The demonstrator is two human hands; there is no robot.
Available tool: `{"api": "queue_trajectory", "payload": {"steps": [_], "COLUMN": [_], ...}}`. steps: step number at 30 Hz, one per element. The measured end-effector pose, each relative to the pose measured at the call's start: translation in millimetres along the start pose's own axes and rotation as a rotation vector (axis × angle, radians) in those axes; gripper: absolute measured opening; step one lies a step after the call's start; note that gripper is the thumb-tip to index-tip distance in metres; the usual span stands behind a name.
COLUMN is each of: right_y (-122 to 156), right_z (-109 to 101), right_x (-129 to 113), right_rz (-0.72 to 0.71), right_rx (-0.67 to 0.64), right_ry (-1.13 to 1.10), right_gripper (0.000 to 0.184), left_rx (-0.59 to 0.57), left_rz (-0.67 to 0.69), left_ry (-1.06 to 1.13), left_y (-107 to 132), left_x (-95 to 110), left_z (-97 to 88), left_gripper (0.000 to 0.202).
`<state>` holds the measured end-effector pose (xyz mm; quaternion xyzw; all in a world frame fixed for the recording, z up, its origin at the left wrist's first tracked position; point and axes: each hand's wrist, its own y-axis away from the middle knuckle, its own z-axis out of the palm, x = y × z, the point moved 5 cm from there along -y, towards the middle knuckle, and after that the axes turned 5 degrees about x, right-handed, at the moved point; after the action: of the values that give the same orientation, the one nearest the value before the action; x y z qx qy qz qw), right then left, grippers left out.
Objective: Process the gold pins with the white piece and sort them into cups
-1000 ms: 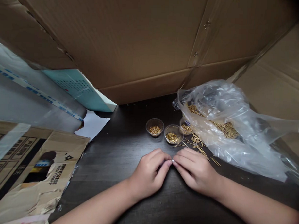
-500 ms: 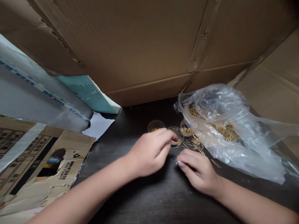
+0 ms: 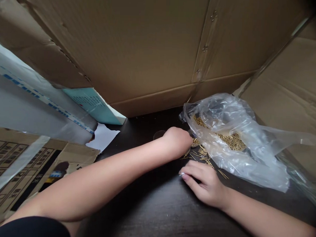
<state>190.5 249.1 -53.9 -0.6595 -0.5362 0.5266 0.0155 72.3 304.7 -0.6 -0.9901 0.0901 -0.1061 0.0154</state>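
Observation:
My left hand [image 3: 177,141] reaches forward, its curled fingers over the small clear plastic cups, and hides the middle cup. Whether it holds anything is hidden. One cup of brass pins [image 3: 159,134] shows just beyond my wrist, and a second [image 3: 196,142] sits at my fingertips. My right hand [image 3: 203,184] rests on the dark table [image 3: 149,215] with its fingers curled together, close to the loose brass pins [image 3: 200,154]. To the right lies a clear plastic bag [image 3: 250,159] holding a heap of brass pins [image 3: 231,140].
Brown cardboard [image 3: 124,51] hangs low overhead, and another sheet [image 3: 286,88] stands at the right. Printed torn cardboard [image 3: 13,168], white paper [image 3: 102,137], a teal board [image 3: 93,106] and grey plastic sheeting [image 3: 36,107] lie at the left. A dark garment [image 3: 29,230] shows at the bottom left.
My left hand has moved forward and right over the cups, now hiding the middle one. My right hand has barely moved. The whole view has shifted slightly.

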Motion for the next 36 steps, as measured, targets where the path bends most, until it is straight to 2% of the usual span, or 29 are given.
{"api": "queue_trajectory", "payload": {"steps": [6, 10, 12, 16, 18, 20, 23, 25, 29, 36], "right_y": [-1, -2, -2, -2, -1, 0, 1, 1, -1, 0], "right_z": [0, -1, -2, -7, -13, -18, -22, -21, -17, -11], "right_x": [1, 2, 2, 0, -2, -3, -4, -5, -7, -6], "right_rz": [0.018, 0.021, 0.018, 0.006, 0.0, 0.003, 0.008, -0.002, -0.041, -0.074], "right_rx": [-0.005, 0.016, 0.044, 0.14, 0.228, 0.31, 0.348, 0.34, 0.294, 0.199], "right_ry": [-0.017, -0.015, -0.02, -0.02, -0.006, 0.012, 0.037, 0.052, 0.054, 0.133], "right_gripper": [0.013, 0.013, 0.013, 0.015, 0.017, 0.019, 0.019, 0.019, 0.019, 0.016], "left_rx": [-0.187, -0.266, -0.268, -0.133, -0.019, 0.098, 0.293, 0.337, 0.363, 0.302], "left_rz": [0.098, 0.184, 0.221, 0.238, 0.198, 0.141, -0.033, -0.127, -0.192, -0.326], "left_ry": [-0.139, -0.185, -0.199, -0.154, -0.025, 0.198, 0.571, 0.729, 0.885, 1.075], "left_y": [5, 8, 10, 20, 33, 52, 85, 104, 120, 123], "left_x": [2, 2, 0, -8, -12, -14, -17, -16, -9, -9], "left_z": [-1.9, -9.9, -14.7, -29.1, -35.5, -36.1, -23.2, -5.8, 21.6, 43.3], "left_gripper": [0.016, 0.014, 0.016, 0.016, 0.015, 0.011, 0.014, 0.017, 0.017, 0.021]}}
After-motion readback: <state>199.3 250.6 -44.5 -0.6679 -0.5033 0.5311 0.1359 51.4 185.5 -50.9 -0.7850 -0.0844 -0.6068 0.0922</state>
